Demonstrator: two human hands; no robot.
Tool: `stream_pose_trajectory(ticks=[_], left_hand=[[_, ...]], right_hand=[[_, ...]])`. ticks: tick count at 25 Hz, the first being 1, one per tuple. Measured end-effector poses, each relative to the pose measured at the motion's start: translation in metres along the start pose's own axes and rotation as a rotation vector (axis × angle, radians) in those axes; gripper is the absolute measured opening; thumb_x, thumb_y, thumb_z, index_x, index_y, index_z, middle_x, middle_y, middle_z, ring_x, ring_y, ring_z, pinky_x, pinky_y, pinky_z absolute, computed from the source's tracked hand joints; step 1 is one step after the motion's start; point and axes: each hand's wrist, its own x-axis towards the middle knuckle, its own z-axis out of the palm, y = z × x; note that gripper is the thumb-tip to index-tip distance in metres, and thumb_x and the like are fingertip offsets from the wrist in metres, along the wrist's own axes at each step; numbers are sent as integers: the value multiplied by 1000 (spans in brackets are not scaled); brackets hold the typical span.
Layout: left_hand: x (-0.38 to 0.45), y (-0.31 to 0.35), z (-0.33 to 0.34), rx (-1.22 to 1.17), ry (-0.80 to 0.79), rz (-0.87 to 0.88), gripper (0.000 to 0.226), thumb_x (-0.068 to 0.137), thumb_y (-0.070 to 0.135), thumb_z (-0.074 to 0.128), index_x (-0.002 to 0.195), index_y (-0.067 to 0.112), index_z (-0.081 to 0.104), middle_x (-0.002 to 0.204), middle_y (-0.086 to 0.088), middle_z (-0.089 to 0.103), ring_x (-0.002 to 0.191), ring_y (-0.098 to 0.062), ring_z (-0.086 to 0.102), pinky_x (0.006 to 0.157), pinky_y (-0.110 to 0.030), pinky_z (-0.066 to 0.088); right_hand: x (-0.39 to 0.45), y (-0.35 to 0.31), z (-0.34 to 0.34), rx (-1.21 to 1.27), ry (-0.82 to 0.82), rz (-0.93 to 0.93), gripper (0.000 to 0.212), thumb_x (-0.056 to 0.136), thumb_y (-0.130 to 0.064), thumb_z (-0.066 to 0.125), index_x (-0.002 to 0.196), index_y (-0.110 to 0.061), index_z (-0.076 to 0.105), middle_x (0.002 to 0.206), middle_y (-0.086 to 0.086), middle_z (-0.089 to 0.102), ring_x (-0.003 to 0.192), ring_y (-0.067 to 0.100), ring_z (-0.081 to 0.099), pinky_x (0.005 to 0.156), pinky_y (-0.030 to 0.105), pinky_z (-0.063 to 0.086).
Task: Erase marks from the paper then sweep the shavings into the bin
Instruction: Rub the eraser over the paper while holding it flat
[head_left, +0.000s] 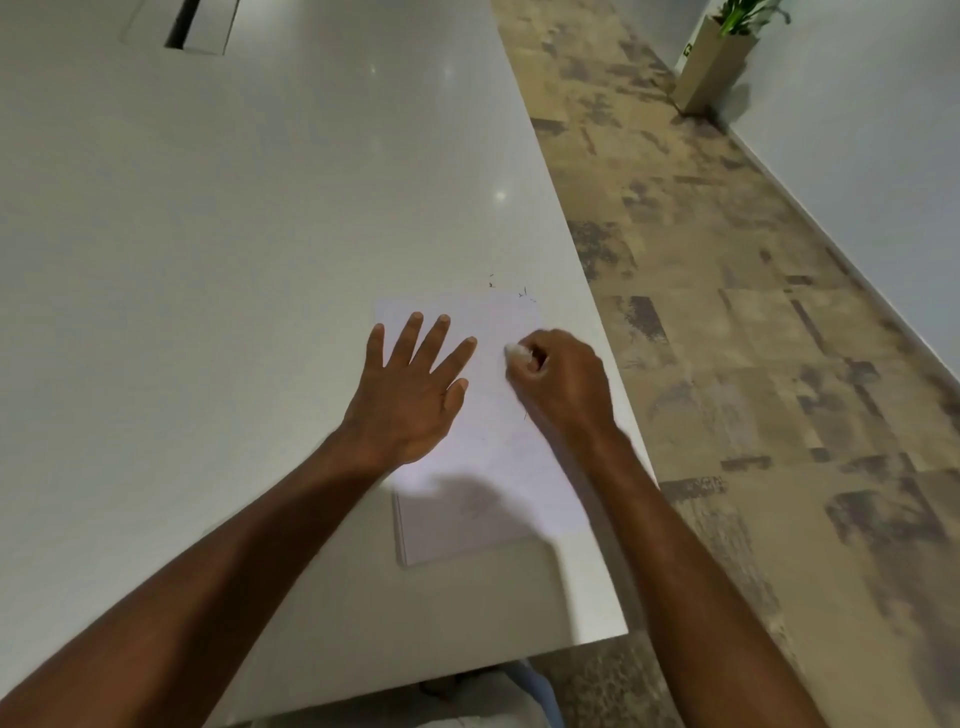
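A white sheet of paper (488, 457) lies on a thin pad near the right edge of the white table (234, 260). My left hand (410, 395) rests flat on the paper's left part with fingers spread. My right hand (561, 379) pinches a small white eraser (516, 352) whose tip touches the paper's upper right area. A few dark shavings (506, 290) lie on the table just beyond the paper's far edge. No bin is in view.
The table's right edge runs close to my right hand, with patterned floor (753, 338) beyond it. A tall planter (714, 57) stands far right by the wall. A cable slot (182, 26) sits in the table at the far left.
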Motion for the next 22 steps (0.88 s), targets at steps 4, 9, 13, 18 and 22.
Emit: stream_pose_trajectory(ticks=[4, 9, 13, 18, 22], left_hand=[[0, 0, -1, 6, -17, -16, 60, 104, 53, 5, 161, 36, 7, 170, -2, 5, 156, -30, -1, 121, -62, 6], [0, 2, -4, -14, -38, -5, 64, 100, 55, -3, 161, 36, 5, 170, -1, 1, 156, -29, -5, 122, -62, 3], [-1, 3, -9, -27, -44, -20, 64, 100, 54, -4, 161, 36, 7, 170, -1, 3, 156, -29, -3, 122, -61, 3], [0, 2, -7, -14, -56, -27, 63, 100, 54, -5, 160, 38, 0, 170, 1, -5, 156, -28, -10, 122, -60, -1], [-1, 3, -10, -41, -44, -22, 69, 97, 57, -13, 161, 37, 5, 170, 0, 0, 156, -28, -5, 122, -60, 1]], right_hand=[[-58, -18, 9, 76, -127, -107, 21, 99, -33, 64, 80, -26, 62, 79, -12, 61, 69, 7, 54, 65, 26, 43], [-40, -13, -2, -16, -180, -140, 22, 97, -35, 63, 78, -27, 61, 79, -10, 60, 70, 9, 55, 63, 22, 41], [4, 0, 3, -20, -23, 2, 25, 98, -33, 61, 75, -21, 60, 78, -6, 61, 70, 15, 60, 62, 29, 38], [-84, -17, 2, 79, -298, -244, 16, 94, -31, 69, 80, -24, 65, 78, -7, 63, 68, 11, 57, 64, 29, 50], [-8, -2, -2, 77, -12, -23, 31, 101, -34, 62, 73, -22, 60, 74, -7, 61, 66, 9, 56, 64, 28, 45]])
